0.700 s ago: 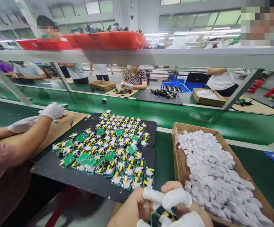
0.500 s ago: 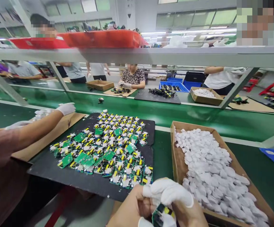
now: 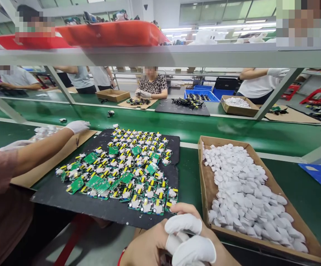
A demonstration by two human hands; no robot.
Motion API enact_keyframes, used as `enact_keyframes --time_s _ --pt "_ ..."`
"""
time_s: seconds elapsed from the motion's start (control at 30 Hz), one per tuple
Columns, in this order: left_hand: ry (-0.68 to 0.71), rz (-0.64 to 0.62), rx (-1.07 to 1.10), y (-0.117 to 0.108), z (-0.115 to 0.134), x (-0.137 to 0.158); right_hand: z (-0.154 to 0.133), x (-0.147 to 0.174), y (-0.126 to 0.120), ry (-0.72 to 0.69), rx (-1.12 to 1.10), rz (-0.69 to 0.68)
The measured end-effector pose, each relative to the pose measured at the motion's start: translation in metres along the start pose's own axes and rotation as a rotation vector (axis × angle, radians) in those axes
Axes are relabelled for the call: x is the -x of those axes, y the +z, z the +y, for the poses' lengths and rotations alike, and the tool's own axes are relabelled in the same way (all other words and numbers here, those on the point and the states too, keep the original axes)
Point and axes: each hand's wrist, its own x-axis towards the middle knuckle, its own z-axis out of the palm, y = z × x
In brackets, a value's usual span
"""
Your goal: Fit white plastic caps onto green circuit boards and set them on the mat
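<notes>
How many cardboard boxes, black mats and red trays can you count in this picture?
Cardboard boxes: 3
Black mats: 2
Red trays: 2
Total: 7
</notes>
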Motion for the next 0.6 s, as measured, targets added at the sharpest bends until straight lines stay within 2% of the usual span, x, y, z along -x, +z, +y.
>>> enact_keyframes --time_s 0.1,0.27,0.33,0.4,0.5,0.6 --pt "-0.008 0.197 -0.008 -0.025 0.028 -0.011 0.001 0.001 0.004 -0.008 0.029 -0.029" --pt "0.047 0.412 -0.007 -0.103 0.097 -0.038 0.010 0.000 0.003 0.073 -0.102 -0.214" --pt "0.063 0.467 -0.013 -0.111 0.104 -0.041 0.008 0.001 0.000 0.071 -0.129 -0.294" --pt "0.051 0.483 -0.023 -0.095 0.091 -0.036 0.002 0.003 -0.001 0.020 -0.106 -0.302" --pt "0.008 0.449 -0.045 -0.045 0.049 -0.017 -0.010 0.005 -0.001 -0.030 -0.082 -0.192" --pt "-0.027 0.390 -0.072 -0.012 0.016 -0.001 -0.016 0.003 0.001 0.126 -0.183 -0.225"
